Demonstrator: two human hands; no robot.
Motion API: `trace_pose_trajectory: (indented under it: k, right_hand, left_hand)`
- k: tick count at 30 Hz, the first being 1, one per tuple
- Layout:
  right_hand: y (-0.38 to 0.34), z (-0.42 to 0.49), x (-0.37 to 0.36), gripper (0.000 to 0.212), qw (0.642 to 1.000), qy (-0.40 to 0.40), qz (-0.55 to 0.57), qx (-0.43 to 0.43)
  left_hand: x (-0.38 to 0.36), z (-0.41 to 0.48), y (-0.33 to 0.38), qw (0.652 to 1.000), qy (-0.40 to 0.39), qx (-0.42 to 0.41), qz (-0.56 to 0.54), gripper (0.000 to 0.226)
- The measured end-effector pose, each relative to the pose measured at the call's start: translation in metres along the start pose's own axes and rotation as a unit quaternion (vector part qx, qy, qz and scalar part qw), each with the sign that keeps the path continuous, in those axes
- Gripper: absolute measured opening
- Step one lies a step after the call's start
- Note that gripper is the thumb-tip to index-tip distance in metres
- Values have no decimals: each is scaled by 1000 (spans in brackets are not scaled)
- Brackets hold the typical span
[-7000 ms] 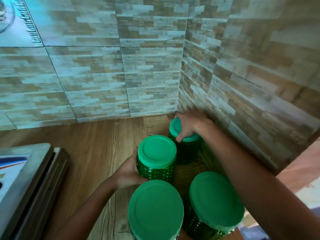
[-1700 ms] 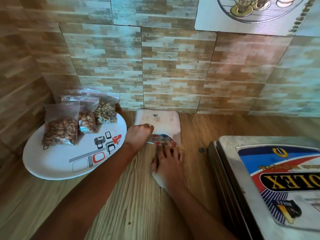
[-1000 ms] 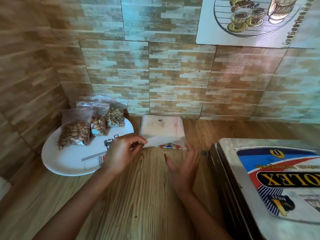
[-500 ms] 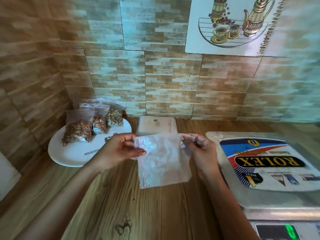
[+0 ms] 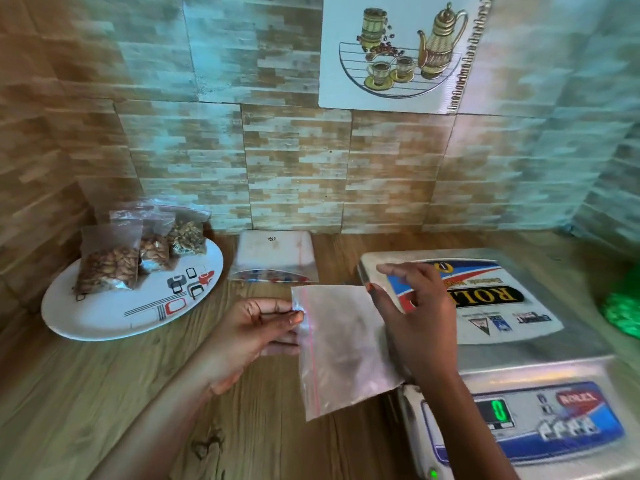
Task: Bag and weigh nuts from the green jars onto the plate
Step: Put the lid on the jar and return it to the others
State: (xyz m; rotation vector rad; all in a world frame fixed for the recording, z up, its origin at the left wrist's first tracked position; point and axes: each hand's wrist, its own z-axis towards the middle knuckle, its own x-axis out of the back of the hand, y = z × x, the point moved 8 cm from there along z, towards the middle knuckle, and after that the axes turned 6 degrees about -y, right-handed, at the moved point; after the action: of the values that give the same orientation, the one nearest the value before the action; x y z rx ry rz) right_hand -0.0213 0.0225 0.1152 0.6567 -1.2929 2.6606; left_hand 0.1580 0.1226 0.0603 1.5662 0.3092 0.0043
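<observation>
My left hand (image 5: 249, 337) pinches the top left corner of an empty clear zip bag (image 5: 339, 348) with a red seal line, held above the wooden counter. At the bag's right edge is my right hand (image 5: 419, 323), fingers spread, with its thumb at the top right corner. A white oval plate (image 5: 114, 317) at the left carries three filled bags: almonds (image 5: 107, 268), a smaller nut bag (image 5: 154, 251) and walnuts (image 5: 187, 239). Part of a green jar (image 5: 623, 306) shows blurred at the right edge.
A steel weighing scale (image 5: 519, 341) stands at the right, its green display (image 5: 498, 410) reading 0. A pack of empty zip bags (image 5: 277, 258) lies against the tiled back wall between plate and scale. Tiled walls close off the left side and the back.
I went from the green jars to the pack, pulled one empty bag out and raised it. Since half a second ago, my right hand has loosened its grip and the view has shifted right.
</observation>
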Motion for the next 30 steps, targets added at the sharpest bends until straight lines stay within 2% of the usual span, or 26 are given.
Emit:
trace_pose_trajectory:
  k: [2,6,11,14,18,23,30]
  right_hand:
    - [-1,-4,13,22,997,-24,74,-21]
    - [3,-13,30,18,982,-111,144,-50]
    - [14,-23,74,23,971,-152,169,-70]
    - [25,-23,110,25,981,-143,106,-75]
    - [40,-24,162,26,991,-93,60,-79]
    - [73,-23,207,22,993,-51,21,-101]
    - [112,-16,262,25,993,-2,16,-119]
  left_hand:
    - [-20,4,2,1000,20,-7,5,5]
    - [-68,17,4,999,17,-24,19,12]
    - [-136,39,10,997,-8,-62,41,6]
    - [-179,49,17,995,-27,-85,44,7]
    - [-237,65,17,991,-75,-97,56,9]
    - [-289,87,8,985,-106,-92,99,9]
    - [-344,115,-4,981,-122,-104,106,8]
